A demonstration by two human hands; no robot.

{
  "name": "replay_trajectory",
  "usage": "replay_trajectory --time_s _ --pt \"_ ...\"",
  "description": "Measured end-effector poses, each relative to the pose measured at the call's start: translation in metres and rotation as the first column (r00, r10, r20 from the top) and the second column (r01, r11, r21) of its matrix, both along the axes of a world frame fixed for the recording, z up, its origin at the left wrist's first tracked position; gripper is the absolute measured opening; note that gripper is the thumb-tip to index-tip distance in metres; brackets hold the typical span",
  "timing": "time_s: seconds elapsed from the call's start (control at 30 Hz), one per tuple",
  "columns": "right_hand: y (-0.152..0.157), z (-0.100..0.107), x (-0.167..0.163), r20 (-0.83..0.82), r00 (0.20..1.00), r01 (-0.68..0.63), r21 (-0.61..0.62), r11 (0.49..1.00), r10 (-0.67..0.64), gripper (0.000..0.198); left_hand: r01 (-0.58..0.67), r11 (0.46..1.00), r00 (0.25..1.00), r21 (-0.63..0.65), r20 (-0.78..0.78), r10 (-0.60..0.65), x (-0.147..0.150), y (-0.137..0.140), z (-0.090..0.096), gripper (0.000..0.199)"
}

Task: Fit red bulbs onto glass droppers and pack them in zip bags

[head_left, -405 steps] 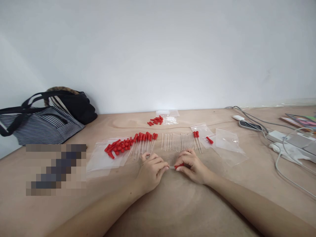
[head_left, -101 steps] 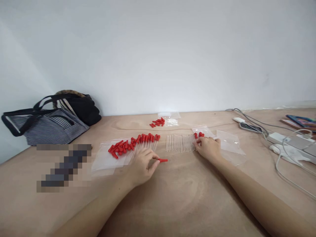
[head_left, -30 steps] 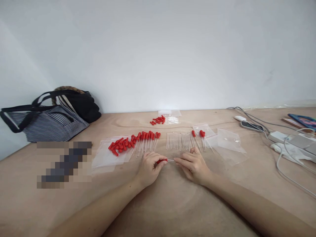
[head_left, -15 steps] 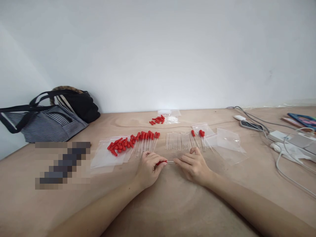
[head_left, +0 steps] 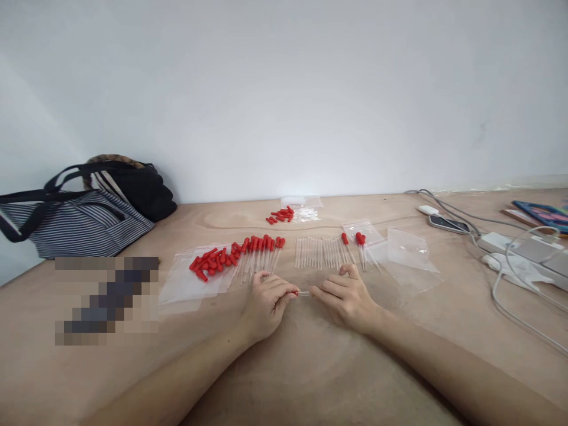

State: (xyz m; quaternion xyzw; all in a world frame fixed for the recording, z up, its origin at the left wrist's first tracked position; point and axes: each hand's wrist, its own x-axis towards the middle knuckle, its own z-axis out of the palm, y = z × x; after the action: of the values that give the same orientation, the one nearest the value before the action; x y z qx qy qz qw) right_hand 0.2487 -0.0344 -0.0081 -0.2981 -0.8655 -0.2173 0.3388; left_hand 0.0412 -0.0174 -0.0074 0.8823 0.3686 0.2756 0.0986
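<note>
Presently, left hand (head_left: 266,305) pinches red bulb (head_left: 295,293) (likely soft); right hand (head_left: 346,299) pinches clear tube (head_left: 304,294), probably brittle, best gripped near bulb.

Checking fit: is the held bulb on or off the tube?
Seemingly on: red bulb in the left hand meets clear tube; depth hidden.

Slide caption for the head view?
Left hand pinches a red bulb, right hand a clear tube; more tubes lie beyond.
</note>
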Motion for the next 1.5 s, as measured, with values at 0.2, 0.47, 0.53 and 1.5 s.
replay_trajectory --time_s 0.2,0.47,0.53,1.5 --pt "-0.0005 0.0004 0.0013 0.024 1.0 -0.008 0.027 1.0 0.007 0.023 0.02 1.0 0.999 -0.02 0.044 -0.019 0.0 0.0025 -0.0017 0.019" --pt "-0.0034 -0.0024 -0.0057 -0.088 0.994 0.06 -0.082 0.995 -0.067 0.021 -0.018 1.0 0.998 0.01 0.068 0.017 0.0018 0.0039 -0.0006 0.016" --pt "-0.0036 -0.0026 -0.0062 -0.089 0.993 0.067 -0.087 0.994 -0.075 0.02 -0.024 0.999 0.996 0.038 0.089 0.02 0.0018 0.0034 -0.0005 0.016" --pt "-0.0052 0.0036 -0.0058 -0.133 0.99 -0.021 -0.474 0.88 -0.048 0.021 0.063 0.992 0.988 0.114 0.136 -0.078 0.0013 0.0005 -0.0001 0.009"
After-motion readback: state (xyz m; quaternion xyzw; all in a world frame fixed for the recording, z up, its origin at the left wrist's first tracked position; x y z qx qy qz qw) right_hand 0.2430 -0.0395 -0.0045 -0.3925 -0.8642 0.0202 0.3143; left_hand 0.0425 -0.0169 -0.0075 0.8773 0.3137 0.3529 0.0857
